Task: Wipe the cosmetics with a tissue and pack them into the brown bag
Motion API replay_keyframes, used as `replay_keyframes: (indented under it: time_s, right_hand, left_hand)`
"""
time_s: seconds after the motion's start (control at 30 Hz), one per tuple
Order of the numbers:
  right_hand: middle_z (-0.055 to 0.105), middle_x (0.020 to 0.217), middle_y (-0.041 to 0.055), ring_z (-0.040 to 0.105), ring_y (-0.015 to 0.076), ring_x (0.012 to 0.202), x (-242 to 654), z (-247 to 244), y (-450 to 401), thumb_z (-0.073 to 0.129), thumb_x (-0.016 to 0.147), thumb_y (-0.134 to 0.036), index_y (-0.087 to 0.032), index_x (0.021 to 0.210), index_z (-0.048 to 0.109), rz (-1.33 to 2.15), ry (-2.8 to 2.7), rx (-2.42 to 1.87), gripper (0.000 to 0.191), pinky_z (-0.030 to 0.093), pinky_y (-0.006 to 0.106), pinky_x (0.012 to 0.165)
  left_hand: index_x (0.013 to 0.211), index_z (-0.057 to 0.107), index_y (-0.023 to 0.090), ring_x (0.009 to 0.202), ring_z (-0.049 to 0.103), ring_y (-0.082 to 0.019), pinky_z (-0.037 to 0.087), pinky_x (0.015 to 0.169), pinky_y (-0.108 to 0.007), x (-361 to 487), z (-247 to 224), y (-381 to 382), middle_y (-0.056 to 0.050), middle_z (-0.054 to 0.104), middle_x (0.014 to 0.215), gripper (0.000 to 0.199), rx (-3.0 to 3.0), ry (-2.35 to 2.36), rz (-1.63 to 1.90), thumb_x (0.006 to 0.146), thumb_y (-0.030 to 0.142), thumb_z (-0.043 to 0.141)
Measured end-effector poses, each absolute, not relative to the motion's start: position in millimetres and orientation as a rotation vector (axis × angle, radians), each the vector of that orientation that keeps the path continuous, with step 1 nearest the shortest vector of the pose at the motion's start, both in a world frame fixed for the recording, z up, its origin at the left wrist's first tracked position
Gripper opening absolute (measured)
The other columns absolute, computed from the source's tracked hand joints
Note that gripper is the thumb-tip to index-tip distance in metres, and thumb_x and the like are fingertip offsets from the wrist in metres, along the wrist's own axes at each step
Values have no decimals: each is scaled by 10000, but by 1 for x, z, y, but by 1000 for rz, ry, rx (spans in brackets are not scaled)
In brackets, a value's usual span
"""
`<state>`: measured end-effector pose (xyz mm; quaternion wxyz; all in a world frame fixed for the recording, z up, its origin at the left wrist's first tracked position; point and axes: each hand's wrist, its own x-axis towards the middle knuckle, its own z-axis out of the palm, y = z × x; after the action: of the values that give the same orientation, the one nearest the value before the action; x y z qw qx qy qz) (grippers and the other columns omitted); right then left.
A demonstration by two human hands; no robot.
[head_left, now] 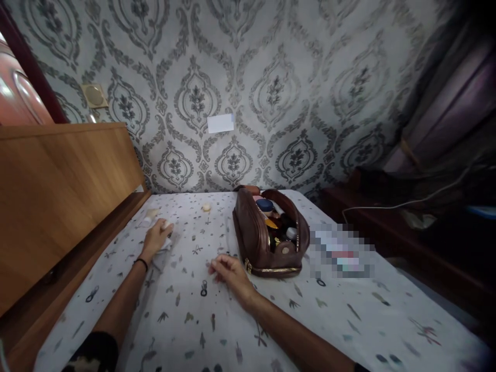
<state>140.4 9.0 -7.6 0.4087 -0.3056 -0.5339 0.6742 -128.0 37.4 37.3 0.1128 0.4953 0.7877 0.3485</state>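
Beside the open brown bag (250,240) on the patterned cloth (182,330), we are holding our right hand (231,274) loosely curled, its fingertips unclear, and pinching a small whitish item (167,225) in our left hand (155,239).

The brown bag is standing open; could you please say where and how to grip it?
I'd probably grip the brown bag by the upper edge of its left wall, pinching down from above: it stands upright and unzipped, leaving that edge exposed, and the right hand is on that side.
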Motion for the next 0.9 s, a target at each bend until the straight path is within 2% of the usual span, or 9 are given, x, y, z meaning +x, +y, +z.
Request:
replay_keyframes:
  time_s: [0.1, 0.17, 0.23, 0.27, 0.4, 0.5, 0.63, 0.8, 0.9]
  right_hand:
    - [667, 830, 34, 638, 144, 695, 146, -10, 12, 817, 643, -515, -180, 970, 674, 1819, -1105, -701, 490, 441, 219, 537]
    - [653, 918, 38, 661, 156, 740, 148, -10, 12, 840, 633, -474, -208, 1146, 633, 1836, -1009, -691, 613, 447, 217, 535]
    - [636, 947, 33, 663, 160, 761, 148, -10, 12, 841, 640, -453, -228, 1232, 597, 1798, -1004, -695, 678, 456, 216, 529]
    - [633, 943, 29, 655, 154, 753, 148, -11, 12, 837, 648, -445, -234, 1250, 590, 1760, -1024, -699, 684, 458, 214, 523]
    - [645, 857, 3, 565, 96, 587, 147, -16, 13, 817, 670, -421, -225, 1252, 593, 1584, -1162, -706, 654, 436, 209, 467]
    - [634, 757, -20, 519, 81, 514, 146, -19, 14, 795, 690, -413, -205, 1231, 600, 1526, -1242, -714, 612, 392, 199, 417]
    - [619, 677, -27, 563, 106, 538, 145, -17, 15, 784, 689, -411, -176, 1208, 597, 1561, -1228, -696, 599, 385, 191, 404]
    - [657, 801, 1, 598, 106, 550, 146, -11, 15, 764, 699, -429, -184, 1134, 602, 1587, -1116, -754, 524, 394, 189, 387]
    - [648, 768, -10, 591, 99, 521, 146, -9, 13, 766, 694, -450, -185, 1025, 601, 1606, -1141, -767, 455, 377, 180, 378]
  left_hand:
    - [971, 585, 219, 628, 567, -129, 417, 533, -197, -82, 39, 27, 25, 577, 704, 417, 1466, 2021, 1171, 889, 588, 410]
    - [836, 558, 191, 517, 478, -102, 364, 458, -192, -46, 39, 18, 40, 511, 628, 466, 1309, 1526, 1353, 821, 655, 516]
    - [752, 532, 185, 467, 412, -83, 333, 427, -191, -16, 37, 10, 55, 472, 576, 484, 1236, 1268, 1326, 795, 666, 565]
    - [741, 534, 179, 488, 425, -82, 355, 452, -189, -4, 35, 7, 53, 477, 589, 474, 1239, 1193, 1325, 800, 647, 581]
    - [827, 594, 163, 675, 530, -112, 454, 626, -210, 17, 22, 0, 15, 571, 741, 410, 1366, 1099, 1321, 839, 572, 593]
    - [790, 581, 168, 655, 521, -126, 448, 626, -231, 14, 13, -3, 18, 561, 696, 428, 1491, 1147, 1204, 884, 580, 516]
    - [809, 608, 171, 644, 523, -142, 445, 631, -251, 4, 11, -3, 14, 562, 665, 467, 1558, 1235, 1191, 905, 601, 455]
    - [865, 662, 157, 605, 513, -129, 415, 584, -230, -8, 13, 3, 21, 523, 646, 491, 1150, 1421, 1562, 836, 634, 548]
    - [891, 654, 169, 704, 570, -134, 446, 646, -226, -9, 16, 2, -4, 600, 784, 419, 957, 1306, 1796, 799, 577, 630]
